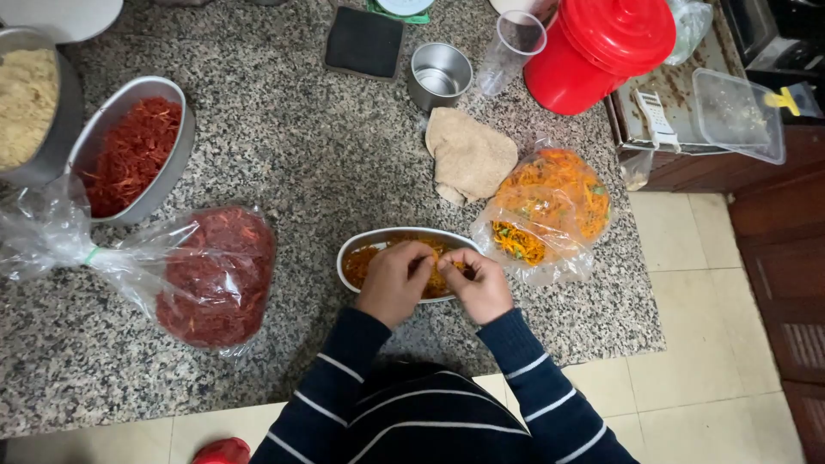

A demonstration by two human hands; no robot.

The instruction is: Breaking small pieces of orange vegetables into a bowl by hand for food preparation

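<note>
An oval steel dish of orange shredded food sits near the front edge of the granite counter. My left hand and my right hand are both over the dish, fingers curled and pinching strands of the orange shreds between them. The fingertips of the two hands meet over the middle of the dish. Just right of the dish lies an open clear plastic bag of orange and green shreds.
A tied plastic bag of red shreds lies at the left, behind it a steel dish of red shreds and a pot of beige crumbs. A beige cloth, steel cup, plastic cup and red bucket stand behind.
</note>
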